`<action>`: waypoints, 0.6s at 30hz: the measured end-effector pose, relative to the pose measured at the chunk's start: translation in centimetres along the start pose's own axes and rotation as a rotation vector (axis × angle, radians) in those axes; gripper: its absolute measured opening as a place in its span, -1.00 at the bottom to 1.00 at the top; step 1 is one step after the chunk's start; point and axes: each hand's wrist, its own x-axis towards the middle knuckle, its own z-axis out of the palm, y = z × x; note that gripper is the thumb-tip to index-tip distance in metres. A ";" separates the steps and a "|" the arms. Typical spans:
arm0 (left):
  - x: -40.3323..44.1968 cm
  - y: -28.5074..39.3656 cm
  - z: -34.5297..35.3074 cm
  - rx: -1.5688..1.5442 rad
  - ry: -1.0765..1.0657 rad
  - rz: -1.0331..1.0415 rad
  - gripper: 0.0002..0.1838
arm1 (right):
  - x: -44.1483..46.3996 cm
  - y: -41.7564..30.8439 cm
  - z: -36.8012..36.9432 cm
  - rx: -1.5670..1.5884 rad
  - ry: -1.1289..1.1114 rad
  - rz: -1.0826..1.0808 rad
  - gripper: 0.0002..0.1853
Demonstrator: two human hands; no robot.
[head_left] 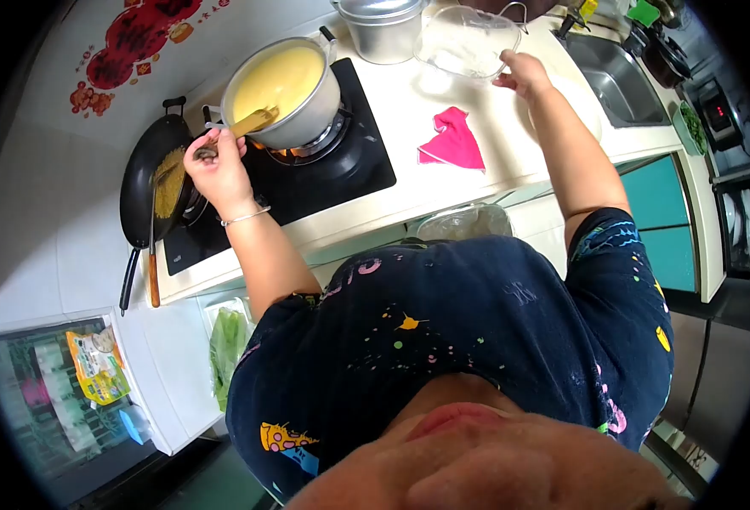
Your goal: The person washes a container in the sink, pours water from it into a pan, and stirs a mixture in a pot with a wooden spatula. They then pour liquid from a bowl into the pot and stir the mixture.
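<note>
My left hand (222,170) is closed round the handle of a wooden spatula (256,121). The spatula's blade rests at the near rim of a silver pot (303,127), which stands over a lit burner. Inside the pot is a thick, smooth yellow liquid (280,78). On the right, my right hand (525,73) grips the edge of a clear bowl (468,47) over the counter, with its fingertips at the rim. A little whitish residue seems to show in the bowl. Between my hands, a crumpled pink cloth (453,143) lies on the counter.
A black wok (141,161) with yellow crumbly food and a wooden-handled turner sits left on the black cooktop (362,157). Behind are a lidded metal pot (383,34) and, at right, a sink (622,81). Bagged greens (230,344) lie at lower left.
</note>
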 end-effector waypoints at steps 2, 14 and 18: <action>0.2 -0.1 -0.1 0.006 0.002 -0.017 -0.69 | -1.0 -3.5 1.5 -0.030 -0.063 -0.050 -0.59; 0.8 0.1 -0.8 0.169 -0.067 0.034 -0.66 | -6.7 -15.2 13.5 -0.222 -0.274 -0.159 -0.66; 1.3 0.1 -1.3 0.228 -0.097 0.062 -0.66 | -4.0 -15.3 16.9 -1.613 -0.245 -1.167 -0.59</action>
